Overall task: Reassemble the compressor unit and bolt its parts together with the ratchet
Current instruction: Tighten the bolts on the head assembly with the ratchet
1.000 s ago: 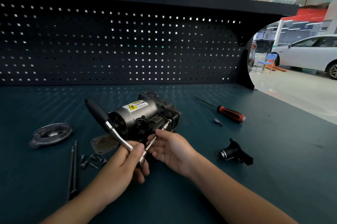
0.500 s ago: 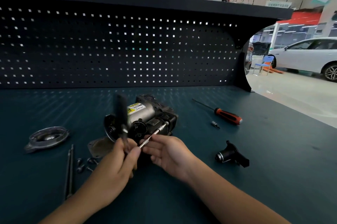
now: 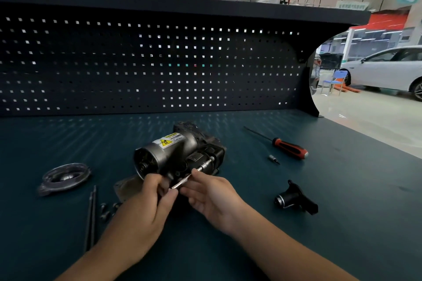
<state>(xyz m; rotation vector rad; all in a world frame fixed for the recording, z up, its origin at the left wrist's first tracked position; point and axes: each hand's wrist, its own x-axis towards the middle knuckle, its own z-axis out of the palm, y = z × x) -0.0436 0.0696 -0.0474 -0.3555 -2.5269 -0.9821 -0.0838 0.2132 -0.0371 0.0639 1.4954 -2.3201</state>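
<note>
Left side of bench (image 3: 354,200): round metal end cover (image 3: 65,176), lying flat. Just right of it, nearer the front edge, two long thin rods (image 3: 91,216) side by side, then a cluster of small dark bolts (image 3: 106,211). A flat plate (image 3: 124,187) lies beside the bolts, partly under the left hand.

Left hand (image 3: 146,210): fingers curled tight round the near end of the ratchet (image 3: 205,165); the handle is hidden. The ratchet's silver shaft runs up-right into the side of the compressor unit (image 3: 175,155), which lies on its side at bench centre. The label on the compressor barrel has a yellow warning triangle; the print is too small to read.

Right hand (image 3: 212,196): thumb and fingertips pinch the shaft mid-length.

Right of centre: loose driver bit (image 3: 274,159), red-and-black screwdriver (image 3: 288,148) just behind it, black fitting (image 3: 294,198) nearer the front edge. Overhead signs illegible.
</note>
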